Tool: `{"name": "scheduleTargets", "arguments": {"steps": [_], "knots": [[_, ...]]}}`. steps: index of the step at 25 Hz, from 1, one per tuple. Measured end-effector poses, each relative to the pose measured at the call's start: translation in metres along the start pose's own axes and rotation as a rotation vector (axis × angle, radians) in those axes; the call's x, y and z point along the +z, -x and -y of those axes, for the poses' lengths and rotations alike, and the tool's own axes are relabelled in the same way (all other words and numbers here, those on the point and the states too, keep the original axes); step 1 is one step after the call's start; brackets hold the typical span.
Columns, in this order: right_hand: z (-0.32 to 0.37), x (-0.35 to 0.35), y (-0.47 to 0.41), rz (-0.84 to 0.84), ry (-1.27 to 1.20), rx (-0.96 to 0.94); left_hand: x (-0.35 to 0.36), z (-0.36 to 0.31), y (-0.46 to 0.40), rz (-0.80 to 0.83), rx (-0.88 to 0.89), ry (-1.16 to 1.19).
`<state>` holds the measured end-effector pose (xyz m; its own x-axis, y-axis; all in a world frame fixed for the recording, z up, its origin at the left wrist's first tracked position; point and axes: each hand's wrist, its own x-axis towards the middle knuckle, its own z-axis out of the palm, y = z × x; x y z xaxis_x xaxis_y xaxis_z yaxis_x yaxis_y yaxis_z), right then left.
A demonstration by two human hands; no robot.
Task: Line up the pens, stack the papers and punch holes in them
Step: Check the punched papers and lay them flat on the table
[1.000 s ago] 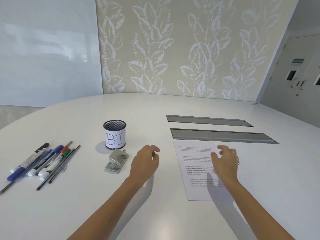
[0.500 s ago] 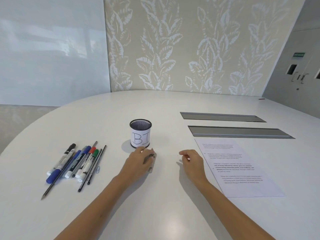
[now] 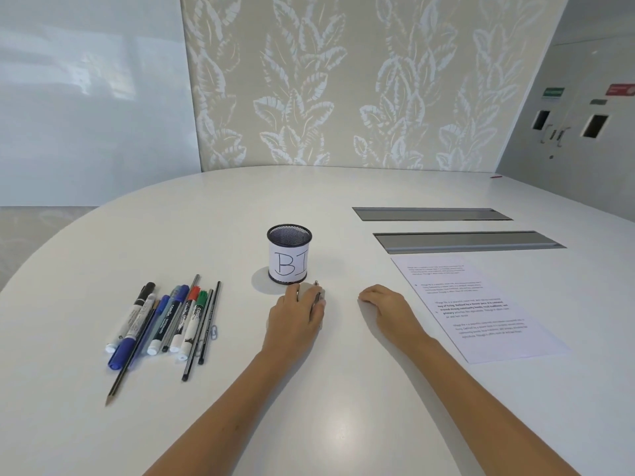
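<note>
My left hand [image 3: 296, 316] lies over the grey metal hole punch [image 3: 311, 293], fingers wrapped around it, so most of the punch is hidden. It sits just in front of the mesh pen cup [image 3: 288, 254] labelled "BI". My right hand [image 3: 386, 309] rests on the white table with fingers loosely curled and nothing in it, left of the printed papers [image 3: 477, 307]. Several pens, markers and pencils [image 3: 165, 321] lie side by side at the left, roughly parallel.
Two grey cable-slot lids [image 3: 467, 240] are set into the white table [image 3: 326, 407] behind the papers. A small paper clip [image 3: 213, 332] lies beside the pens. A leaf-patterned wall stands behind the table's far edge.
My left hand moved left onto the hole punch and closed on it. My right hand left the papers and came down on the table beside them. The view shifted left.
</note>
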<state>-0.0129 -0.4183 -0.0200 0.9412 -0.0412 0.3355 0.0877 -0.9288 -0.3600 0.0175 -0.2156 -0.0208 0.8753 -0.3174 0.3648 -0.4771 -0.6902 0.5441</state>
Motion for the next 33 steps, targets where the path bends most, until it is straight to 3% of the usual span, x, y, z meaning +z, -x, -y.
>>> {"name": "scheduleTargets", "arguments": {"steps": [10,16,22,29,33], "knots": [[-0.003,-0.005,0.021,-0.135,-0.201,0.109,0.008,0.003,0.01,0.036,-0.064,-0.234],[-0.006,-0.004,0.02,-0.122,-0.227,0.12,-0.007,0.01,0.025,0.0,-0.149,-0.33],[-0.008,-0.003,0.018,-0.106,-0.212,0.108,-0.034,0.038,0.032,-0.052,-0.227,-0.251],[-0.008,-0.006,0.019,-0.114,-0.288,0.119,-0.038,0.038,0.03,-0.049,-0.19,-0.167],[-0.011,-0.006,0.017,-0.122,-0.297,0.166,-0.038,0.033,0.034,-0.086,-0.218,-0.244]]}}
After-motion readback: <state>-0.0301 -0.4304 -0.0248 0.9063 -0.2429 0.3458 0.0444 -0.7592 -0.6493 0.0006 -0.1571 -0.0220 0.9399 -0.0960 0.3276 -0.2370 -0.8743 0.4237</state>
